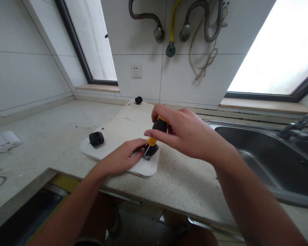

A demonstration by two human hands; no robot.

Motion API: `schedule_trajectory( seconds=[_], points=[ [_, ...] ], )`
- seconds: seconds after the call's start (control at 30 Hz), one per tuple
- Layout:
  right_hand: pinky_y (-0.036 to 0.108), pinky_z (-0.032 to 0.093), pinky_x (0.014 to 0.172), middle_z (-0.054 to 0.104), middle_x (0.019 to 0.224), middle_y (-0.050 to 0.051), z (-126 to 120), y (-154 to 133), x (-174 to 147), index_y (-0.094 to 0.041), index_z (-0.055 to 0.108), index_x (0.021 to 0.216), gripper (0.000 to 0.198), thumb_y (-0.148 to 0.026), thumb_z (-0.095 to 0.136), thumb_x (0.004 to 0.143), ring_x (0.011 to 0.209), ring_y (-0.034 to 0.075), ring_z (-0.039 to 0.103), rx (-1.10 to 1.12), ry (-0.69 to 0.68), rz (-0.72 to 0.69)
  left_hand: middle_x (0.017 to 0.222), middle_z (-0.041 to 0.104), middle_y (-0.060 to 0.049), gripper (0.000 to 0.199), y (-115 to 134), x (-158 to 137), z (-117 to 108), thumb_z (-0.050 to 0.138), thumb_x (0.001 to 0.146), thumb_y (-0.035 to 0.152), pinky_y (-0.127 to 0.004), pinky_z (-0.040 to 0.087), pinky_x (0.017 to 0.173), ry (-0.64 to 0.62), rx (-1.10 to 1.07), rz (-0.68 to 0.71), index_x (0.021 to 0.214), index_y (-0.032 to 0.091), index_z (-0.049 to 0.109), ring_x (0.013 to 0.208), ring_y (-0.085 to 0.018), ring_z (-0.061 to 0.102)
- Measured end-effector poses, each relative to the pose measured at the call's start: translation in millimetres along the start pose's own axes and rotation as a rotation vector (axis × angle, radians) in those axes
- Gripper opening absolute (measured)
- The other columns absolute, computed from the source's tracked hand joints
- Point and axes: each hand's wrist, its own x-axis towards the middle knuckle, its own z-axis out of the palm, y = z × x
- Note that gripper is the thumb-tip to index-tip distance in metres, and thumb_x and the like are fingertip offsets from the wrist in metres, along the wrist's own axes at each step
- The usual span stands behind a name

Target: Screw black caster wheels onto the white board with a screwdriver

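Observation:
My right hand [188, 133] is wrapped round the black and yellow handle of a screwdriver [160, 125]. The tool stands tilted, its shaft reaching down to the metal mounting plate of a black caster wheel [153, 150]. This caster sits at the near right corner of a white board [118, 128] lying on the counter. Thumb and fingers of my left hand [124, 155] close against the caster and its plate, beside the screwdriver's tip; the fingertips are partly hidden. Another caster wheel [96, 139] stands at the board's near left, and a third caster [138, 100] at its far end.
A steel sink [248, 157] with a faucet [297, 126] lies to the right. At the far left of the counter [56, 136] is a white power strip [5, 140]. An opening with a dark interior [28, 208] lies at the near left. Hoses [172, 24] hang on the tiled wall.

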Motion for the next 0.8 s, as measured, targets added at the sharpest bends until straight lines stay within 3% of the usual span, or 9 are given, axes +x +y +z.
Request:
schedule_trajectory(
  seconds=[0.1, 0.17, 0.27, 0.4, 0.5, 0.6, 0.67, 0.73, 0.8],
  points=[
    [0.032, 0.04, 0.079, 0.076, 0.118, 0.0, -11, 5, -7, -0.029, 0.06, 0.131, 0.028, -0.039, 0.064, 0.105, 0.091, 0.015, 0.064, 0.18, -0.124, -0.091, 0.124, 0.078, -0.007, 0.032, 1, 0, -1, 0.054, 0.105, 0.021, -0.043, 0.051, 0.118, -0.006, 0.0, 0.0, 0.131, 0.022, 0.074, 0.125, -0.028, 0.07],
    [0.032, 0.043, 0.085, 0.076, 0.126, 0.001, -14, 7, -9, -0.029, 0.061, 0.135, 0.03, -0.035, 0.062, 0.106, 0.095, 0.016, 0.066, 0.219, -0.157, -0.125, 0.131, 0.077, -0.008, 0.033, 1, 0, -1, 0.055, 0.106, 0.023, -0.043, 0.052, 0.118, -0.011, 0.002, -0.003, 0.134, 0.022, 0.073, 0.126, -0.028, 0.069],
    [0.033, 0.039, 0.081, 0.075, 0.102, -0.001, -9, 2, -5, -0.027, 0.065, 0.118, 0.025, -0.049, 0.064, 0.106, 0.087, 0.017, 0.061, 0.124, -0.097, -0.08, 0.136, 0.077, -0.008, 0.037, 0, 0, -1, 0.055, 0.106, 0.021, -0.042, 0.053, 0.115, -0.006, 0.016, -0.003, 0.139, 0.023, 0.072, 0.121, -0.027, 0.071],
    [0.034, 0.029, 0.071, 0.063, 0.076, -0.001, -2, -6, 0, -0.024, 0.063, 0.093, 0.049, -0.072, 0.063, 0.101, 0.072, 0.016, 0.05, 0.001, 0.004, 0.052, 0.129, 0.079, -0.005, 0.035, 1, 0, -1, 0.055, 0.105, 0.018, -0.039, 0.056, 0.109, -0.002, 0.026, -0.006, 0.134, 0.024, 0.074, 0.112, -0.026, 0.073],
    [0.034, 0.037, 0.078, 0.074, 0.102, 0.0, -6, -3, -4, -0.026, 0.065, 0.113, 0.035, -0.06, 0.06, 0.107, 0.087, 0.018, 0.061, 0.126, -0.037, -0.051, 0.121, 0.08, -0.005, 0.034, 2, 0, -1, 0.054, 0.106, 0.019, -0.04, 0.056, 0.108, 0.004, 0.032, -0.001, 0.132, 0.023, 0.074, 0.112, -0.027, 0.073],
    [0.033, 0.042, 0.087, 0.075, 0.127, 0.002, -10, -1, -7, -0.029, 0.058, 0.134, 0.027, -0.045, 0.056, 0.111, 0.102, 0.018, 0.067, 0.225, -0.085, -0.125, 0.129, 0.079, -0.007, 0.035, 3, 0, -2, 0.054, 0.108, 0.023, -0.042, 0.054, 0.113, -0.002, 0.031, -0.003, 0.137, 0.023, 0.073, 0.12, -0.028, 0.072],
    [0.035, 0.04, 0.083, 0.076, 0.111, 0.002, -8, -2, -7, -0.028, 0.061, 0.126, 0.026, -0.048, 0.049, 0.114, 0.089, 0.018, 0.065, 0.113, -0.072, -0.061, 0.138, 0.077, -0.008, 0.037, 2, 0, -2, 0.054, 0.109, 0.025, -0.044, 0.053, 0.116, -0.006, 0.02, -0.007, 0.14, 0.024, 0.072, 0.125, -0.028, 0.071],
    [0.037, 0.034, 0.077, 0.072, 0.088, 0.002, -6, -3, -5, -0.026, 0.063, 0.11, 0.04, -0.059, 0.042, 0.114, 0.075, 0.019, 0.057, -0.091, -0.025, 0.07, 0.143, 0.075, -0.009, 0.038, 2, 0, -1, 0.054, 0.108, 0.026, -0.045, 0.051, 0.119, -0.005, 0.012, -0.012, 0.142, 0.025, 0.072, 0.129, -0.029, 0.07],
    [0.037, 0.033, 0.075, 0.072, 0.088, 0.003, -5, -2, -5, -0.026, 0.062, 0.11, 0.042, -0.064, 0.044, 0.112, 0.075, 0.02, 0.057, -0.144, -0.009, 0.117, 0.143, 0.075, -0.009, 0.039, 2, 0, -1, 0.055, 0.108, 0.026, -0.045, 0.05, 0.12, -0.005, 0.01, -0.012, 0.143, 0.024, 0.072, 0.13, -0.029, 0.07]
  ],
)
